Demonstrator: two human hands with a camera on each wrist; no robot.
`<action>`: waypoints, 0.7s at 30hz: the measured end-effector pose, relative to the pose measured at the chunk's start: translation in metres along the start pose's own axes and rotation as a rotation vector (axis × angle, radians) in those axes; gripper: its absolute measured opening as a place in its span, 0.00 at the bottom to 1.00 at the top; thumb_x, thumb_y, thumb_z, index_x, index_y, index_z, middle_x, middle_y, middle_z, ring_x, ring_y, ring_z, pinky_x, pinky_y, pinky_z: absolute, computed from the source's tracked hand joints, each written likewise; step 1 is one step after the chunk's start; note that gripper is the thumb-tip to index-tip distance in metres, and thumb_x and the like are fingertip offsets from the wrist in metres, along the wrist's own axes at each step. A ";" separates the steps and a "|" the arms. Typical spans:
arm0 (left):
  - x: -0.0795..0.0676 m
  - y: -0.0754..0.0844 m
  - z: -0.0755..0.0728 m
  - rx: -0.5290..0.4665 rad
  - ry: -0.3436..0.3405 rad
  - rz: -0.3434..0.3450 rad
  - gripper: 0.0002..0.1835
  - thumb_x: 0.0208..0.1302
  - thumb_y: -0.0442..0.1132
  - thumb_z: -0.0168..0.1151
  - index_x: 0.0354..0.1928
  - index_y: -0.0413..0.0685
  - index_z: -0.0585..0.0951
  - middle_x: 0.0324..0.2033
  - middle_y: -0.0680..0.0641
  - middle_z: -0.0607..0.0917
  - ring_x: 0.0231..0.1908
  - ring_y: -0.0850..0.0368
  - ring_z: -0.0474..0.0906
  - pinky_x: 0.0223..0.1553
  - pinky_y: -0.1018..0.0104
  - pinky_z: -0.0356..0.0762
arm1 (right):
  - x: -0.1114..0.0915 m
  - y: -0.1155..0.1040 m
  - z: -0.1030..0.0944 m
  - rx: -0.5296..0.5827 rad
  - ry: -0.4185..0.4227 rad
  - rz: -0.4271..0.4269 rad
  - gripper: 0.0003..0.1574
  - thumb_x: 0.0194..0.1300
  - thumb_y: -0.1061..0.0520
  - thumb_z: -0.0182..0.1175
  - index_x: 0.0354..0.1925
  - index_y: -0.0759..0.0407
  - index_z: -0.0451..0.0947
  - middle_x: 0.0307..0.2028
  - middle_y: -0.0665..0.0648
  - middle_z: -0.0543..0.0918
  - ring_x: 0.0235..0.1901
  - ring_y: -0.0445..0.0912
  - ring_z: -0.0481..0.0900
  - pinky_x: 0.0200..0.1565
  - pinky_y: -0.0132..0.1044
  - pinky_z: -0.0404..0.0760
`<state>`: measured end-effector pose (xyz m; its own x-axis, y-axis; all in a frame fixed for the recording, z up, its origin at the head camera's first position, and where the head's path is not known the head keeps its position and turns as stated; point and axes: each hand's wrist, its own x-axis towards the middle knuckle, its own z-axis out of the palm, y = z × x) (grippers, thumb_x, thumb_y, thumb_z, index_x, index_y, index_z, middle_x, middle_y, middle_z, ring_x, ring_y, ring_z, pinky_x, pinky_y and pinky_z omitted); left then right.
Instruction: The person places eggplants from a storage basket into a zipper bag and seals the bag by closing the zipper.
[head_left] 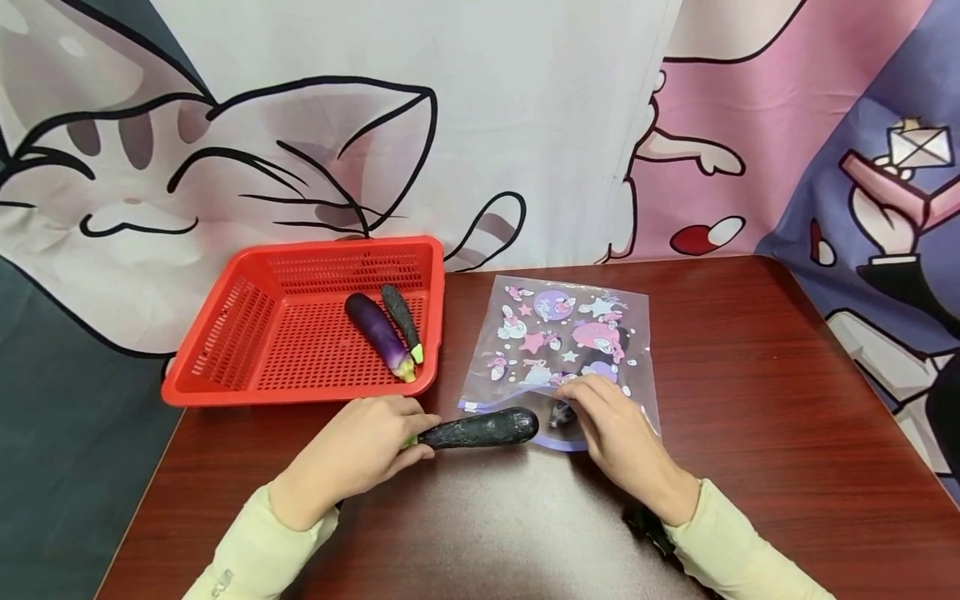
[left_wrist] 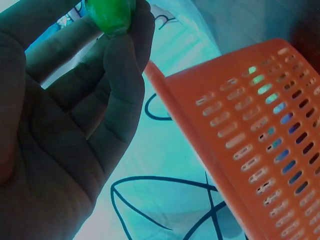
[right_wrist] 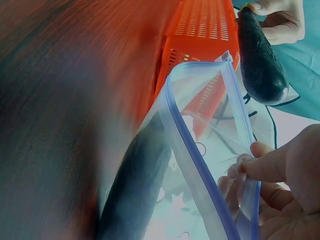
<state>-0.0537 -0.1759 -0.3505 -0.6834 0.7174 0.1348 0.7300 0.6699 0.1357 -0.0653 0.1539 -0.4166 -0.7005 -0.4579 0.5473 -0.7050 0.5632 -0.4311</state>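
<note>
My left hand [head_left: 358, 443] grips a dark zucchini [head_left: 480, 428] by its green stem end [left_wrist: 111, 17], holding it level with the rounded end toward the bag. My right hand [head_left: 626, 442] pinches the purple-edged rim of a clear printed zip bag [head_left: 551, 337]. In the right wrist view the bag's mouth gapes, and the thumb [right_wrist: 275, 162] presses on one side of the rim. Through the plastic shows a long dark vegetable [right_wrist: 137, 185], partly cut off by the frame. The held zucchini is just outside the mouth, apart from the rim.
A red perforated basket [head_left: 217, 398] stands at the back left of the brown table [head_left: 750, 400]. In it lie a purple eggplant [head_left: 377, 333] and a slim dark zucchini [head_left: 401, 317]. Behind the table hangs a cartoon-printed cloth [head_left: 555, 150].
</note>
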 end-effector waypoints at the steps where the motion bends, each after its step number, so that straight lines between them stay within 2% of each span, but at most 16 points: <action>1: 0.000 0.001 0.001 0.001 -0.007 -0.002 0.14 0.56 0.45 0.76 0.43 0.49 0.88 0.27 0.57 0.80 0.27 0.62 0.78 0.30 0.62 0.78 | 0.000 0.000 0.000 0.000 -0.002 0.001 0.13 0.67 0.70 0.56 0.47 0.61 0.80 0.45 0.53 0.81 0.47 0.47 0.79 0.55 0.34 0.73; 13: 0.003 0.013 0.013 -0.011 -0.053 -0.013 0.14 0.59 0.46 0.74 0.42 0.47 0.88 0.25 0.57 0.81 0.26 0.61 0.80 0.30 0.61 0.79 | 0.000 0.000 0.001 0.000 -0.001 -0.004 0.13 0.68 0.69 0.55 0.47 0.60 0.80 0.45 0.53 0.81 0.47 0.47 0.79 0.55 0.34 0.73; 17: 0.005 0.016 0.015 -0.032 -0.064 -0.020 0.11 0.59 0.45 0.74 0.39 0.47 0.87 0.24 0.57 0.81 0.25 0.63 0.79 0.29 0.62 0.78 | 0.000 0.001 0.002 -0.004 0.002 -0.007 0.12 0.71 0.66 0.51 0.47 0.60 0.80 0.45 0.52 0.81 0.47 0.47 0.79 0.54 0.34 0.73; 21: 0.006 0.020 0.017 -0.032 -0.063 -0.020 0.10 0.58 0.46 0.74 0.31 0.50 0.83 0.21 0.58 0.78 0.21 0.62 0.77 0.25 0.63 0.75 | 0.000 0.001 0.003 -0.007 0.003 -0.012 0.13 0.73 0.64 0.49 0.47 0.61 0.80 0.45 0.52 0.81 0.46 0.47 0.79 0.54 0.35 0.74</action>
<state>-0.0434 -0.1552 -0.3640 -0.6956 0.7151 0.0695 0.7147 0.6788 0.1689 -0.0665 0.1526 -0.4195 -0.6916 -0.4626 0.5547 -0.7126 0.5622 -0.4197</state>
